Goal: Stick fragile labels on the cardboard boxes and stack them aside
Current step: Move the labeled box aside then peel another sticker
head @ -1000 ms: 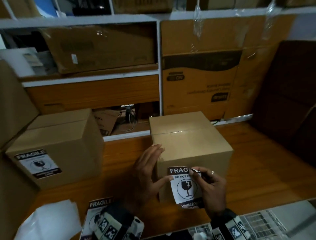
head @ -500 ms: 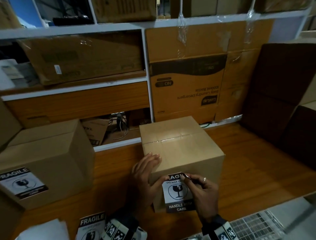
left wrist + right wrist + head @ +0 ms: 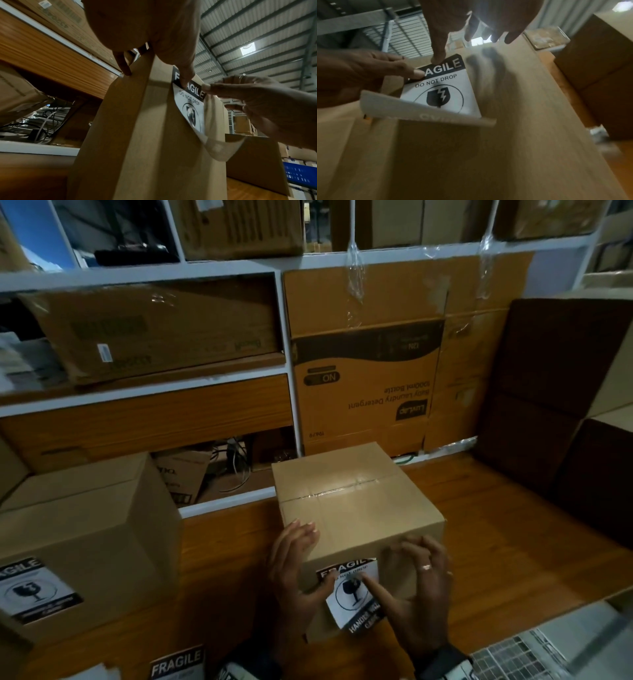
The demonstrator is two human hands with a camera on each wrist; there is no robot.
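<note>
A taped cardboard box (image 3: 356, 508) stands mid-table. A black-and-white FRAGILE label (image 3: 352, 594) lies on its front face, its top strip against the cardboard (image 3: 522, 121) and its lower part (image 3: 214, 142) curling away. My left hand (image 3: 298, 570) rests straight fingers on the box's left top corner, and its thumb (image 3: 185, 81) presses the label's top left. My right hand (image 3: 418, 580) spreads its fingers over the front top edge while its thumb (image 3: 438, 56) presses the label's black strip. Neither hand pinches anything.
A second box (image 3: 85, 542) bearing a stuck fragile label (image 3: 34, 590) stands at the left. Loose labels (image 3: 178, 662) lie at the near edge. Shelves with cartons (image 3: 366, 392) rise behind, and dark boxes (image 3: 565, 405) line the right. The wooden table (image 3: 496, 559) shows to the right.
My right hand has let go of its pinch on the label's top edge and now spreads out with the thumb pressing the label. The left thumb stays on the label.
</note>
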